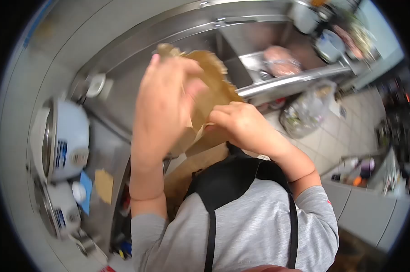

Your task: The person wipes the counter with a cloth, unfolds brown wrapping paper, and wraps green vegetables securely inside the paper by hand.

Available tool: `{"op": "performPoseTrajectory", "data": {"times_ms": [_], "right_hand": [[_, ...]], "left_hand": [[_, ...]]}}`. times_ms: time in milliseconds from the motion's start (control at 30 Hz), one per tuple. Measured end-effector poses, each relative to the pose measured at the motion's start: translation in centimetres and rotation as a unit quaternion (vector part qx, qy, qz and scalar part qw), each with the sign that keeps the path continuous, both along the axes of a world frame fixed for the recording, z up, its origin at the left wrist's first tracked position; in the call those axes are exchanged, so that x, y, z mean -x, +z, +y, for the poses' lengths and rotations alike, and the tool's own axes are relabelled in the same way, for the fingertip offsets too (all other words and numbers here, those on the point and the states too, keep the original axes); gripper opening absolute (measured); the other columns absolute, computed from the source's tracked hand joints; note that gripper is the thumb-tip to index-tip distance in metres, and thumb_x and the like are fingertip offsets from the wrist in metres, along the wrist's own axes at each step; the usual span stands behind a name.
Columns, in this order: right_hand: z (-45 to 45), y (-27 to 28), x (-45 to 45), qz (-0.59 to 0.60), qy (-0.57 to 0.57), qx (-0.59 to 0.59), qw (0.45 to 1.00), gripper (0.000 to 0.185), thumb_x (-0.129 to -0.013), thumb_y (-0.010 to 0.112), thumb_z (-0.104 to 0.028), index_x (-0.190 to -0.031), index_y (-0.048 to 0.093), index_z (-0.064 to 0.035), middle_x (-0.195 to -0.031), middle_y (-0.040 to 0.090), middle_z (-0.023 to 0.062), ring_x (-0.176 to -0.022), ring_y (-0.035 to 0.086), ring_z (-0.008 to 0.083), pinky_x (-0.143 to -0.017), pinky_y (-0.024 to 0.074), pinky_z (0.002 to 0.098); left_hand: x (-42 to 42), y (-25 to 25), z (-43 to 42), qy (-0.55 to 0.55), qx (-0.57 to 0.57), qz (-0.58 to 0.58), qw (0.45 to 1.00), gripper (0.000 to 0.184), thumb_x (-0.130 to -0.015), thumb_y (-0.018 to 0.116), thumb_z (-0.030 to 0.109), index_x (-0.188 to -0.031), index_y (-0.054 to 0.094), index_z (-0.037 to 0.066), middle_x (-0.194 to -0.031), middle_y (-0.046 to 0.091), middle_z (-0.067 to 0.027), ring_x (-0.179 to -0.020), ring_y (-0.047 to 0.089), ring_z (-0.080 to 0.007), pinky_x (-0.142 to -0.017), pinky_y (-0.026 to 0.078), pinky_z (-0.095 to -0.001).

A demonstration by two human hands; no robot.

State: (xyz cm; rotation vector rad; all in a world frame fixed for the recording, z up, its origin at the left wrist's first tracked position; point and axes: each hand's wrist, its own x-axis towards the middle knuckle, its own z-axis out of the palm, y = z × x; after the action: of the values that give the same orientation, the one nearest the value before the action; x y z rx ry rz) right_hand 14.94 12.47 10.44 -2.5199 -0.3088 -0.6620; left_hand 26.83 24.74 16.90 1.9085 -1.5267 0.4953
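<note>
A brown paper bag [207,97] with a ragged, torn top edge is in front of my chest, its tan inside showing. My right hand [236,120] is closed on its near edge, thumb and fingers pinching the paper. On the other side, my left hand [162,93] is raised against the bag and smeared by motion. Its fingers are bent near the torn rim, but I cannot make out whether they grip the paper. The lower part of the bag is partly hidden by my hands.
A steel sink [234,56] lies ahead, with a bag of pinkish food [281,61] in it. White rice cookers [69,140] and a piece of brown paper [104,186] are at left. A clear plastic bag [309,109] stands on the tiled floor at right.
</note>
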Motion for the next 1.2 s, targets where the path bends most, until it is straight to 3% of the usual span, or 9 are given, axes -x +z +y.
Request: {"op": "performPoseTrajectory", "data": {"times_ms": [33, 167, 233, 567, 800, 1033, 1100, 1167, 1200], "right_hand": [[-0.5, 0.3, 1.5, -0.008, -0.025, 0.012, 1.0, 0.012, -0.071, 0.06, -0.015, -0.075, 0.055, -0.0055, -0.067, 0.059, 0.0092, -0.065, 0.06, 0.0263, -0.059, 0.0463, 0.0362], [-2.1, 1.7, 7.8, 0.027, -0.116, 0.047, 0.992, 0.009, -0.07, 0.058, -0.014, -0.07, 0.054, -0.0066, -0.065, 0.059, 0.0079, -0.063, 0.06, 0.0252, -0.057, 0.0466, 0.0352], [-3.2, 1.2, 10.7, 0.047, -0.18, 0.068, 0.98, 0.008, -0.07, 0.057, -0.015, -0.07, 0.054, -0.0071, -0.066, 0.06, 0.0074, -0.062, 0.06, 0.0254, -0.057, 0.0466, 0.0356], [-7.2, -0.8, 18.4, -0.044, -0.32, 0.13, 0.937, 0.005, -0.074, 0.053, -0.014, -0.078, 0.051, -0.0118, -0.066, 0.046, 0.0008, -0.062, 0.05, 0.0166, -0.057, 0.0379, 0.0291], [-12.7, -0.1, 22.9, -0.062, -0.331, 0.175, 0.925, 0.008, -0.074, 0.052, -0.017, -0.081, 0.054, -0.013, -0.064, 0.043, -0.0008, -0.059, 0.05, 0.0146, -0.054, 0.0379, 0.0277], [-21.1, -0.8, 25.6, -0.138, -0.326, 0.145, 0.924, 0.017, -0.066, 0.061, -0.011, -0.083, 0.058, -0.01, -0.074, 0.055, 0.003, -0.064, 0.057, 0.0209, -0.055, 0.045, 0.0318], [-23.6, 0.7, 25.1, -0.136, -0.375, 0.163, 0.903, 0.016, -0.07, 0.061, -0.007, -0.086, 0.058, -0.0077, -0.078, 0.058, 0.0066, -0.065, 0.057, 0.0237, -0.056, 0.0454, 0.0331], [-24.3, 3.0, 22.7, -0.207, -0.478, 0.24, 0.819, 0.024, -0.072, 0.061, -0.002, -0.096, 0.056, -0.0052, -0.091, 0.058, 0.0108, -0.064, 0.056, 0.0246, -0.056, 0.0444, 0.0328], [-23.5, 3.4, 21.5, -0.219, -0.414, 0.143, 0.872, 0.029, -0.072, 0.06, 0.0, -0.1, 0.055, -0.0044, -0.096, 0.056, 0.0118, -0.065, 0.055, 0.0249, -0.056, 0.0442, 0.0329]], "left_hand": [[1.5, 0.2, -0.6, -0.12, -0.009, -0.067, 0.99, 0.024, -0.08, 0.061, 0.024, -0.092, 0.054, 0.004, -0.082, 0.06, -0.0108, -0.073, 0.058, -0.0309, -0.092, 0.039, -0.0427], [6.7, 0.4, -2.1, -0.186, -0.186, 0.007, 0.965, 0.026, -0.074, 0.067, 0.025, -0.085, 0.056, 0.004, -0.074, 0.06, -0.0075, -0.067, 0.058, -0.0241, -0.093, 0.038, -0.0451], [6.7, -1.2, -3.3, -0.191, -0.238, -0.055, 0.951, 0.02, -0.075, 0.066, 0.02, -0.079, 0.057, 0.003, -0.069, 0.059, -0.0081, -0.063, 0.057, -0.0245, -0.088, 0.041, -0.0438], [11.9, -3.5, -13.3, -0.382, -0.091, -0.059, 0.918, 0.01, -0.074, 0.066, 0.014, -0.074, 0.057, 0.009, -0.058, 0.057, -0.0017, -0.053, 0.055, -0.0167, -0.065, 0.042, -0.0304], [14.8, -4.2, -20.2, -0.482, -0.026, 0.011, 0.875, 0.013, -0.07, 0.07, 0.017, -0.071, 0.06, 0.01, -0.06, 0.06, -0.0004, -0.05, 0.054, -0.0149, -0.062, 0.04, -0.0281], [13.4, -4.3, -25.2, -0.399, 0.003, 0.191, 0.897, 0.002, -0.073, 0.065, 0.007, -0.072, 0.063, 0.008, -0.064, 0.062, -0.0038, -0.057, 0.054, -0.0171, -0.064, 0.04, -0.0277], [12.3, -3.8, -25.3, -0.306, 0.002, 0.12, 0.944, 0.006, -0.077, 0.063, 0.004, -0.071, 0.06, 0.003, -0.067, 0.063, -0.0049, -0.064, 0.053, -0.015, -0.06, 0.043, -0.0269], [12.1, -3.1, -25.7, -0.286, 0.038, 0.034, 0.957, 0.003, -0.075, 0.066, 0.007, -0.075, 0.063, 0.005, -0.065, 0.062, -0.0032, -0.058, 0.053, -0.0153, -0.059, 0.042, -0.0263], [12.1, -2.6, -25.5, -0.285, 0.048, -0.006, 0.957, 0.004, -0.074, 0.067, 0.009, -0.076, 0.065, 0.007, -0.063, 0.062, -0.0019, -0.054, 0.052, -0.0152, -0.059, 0.041, -0.026]]}}
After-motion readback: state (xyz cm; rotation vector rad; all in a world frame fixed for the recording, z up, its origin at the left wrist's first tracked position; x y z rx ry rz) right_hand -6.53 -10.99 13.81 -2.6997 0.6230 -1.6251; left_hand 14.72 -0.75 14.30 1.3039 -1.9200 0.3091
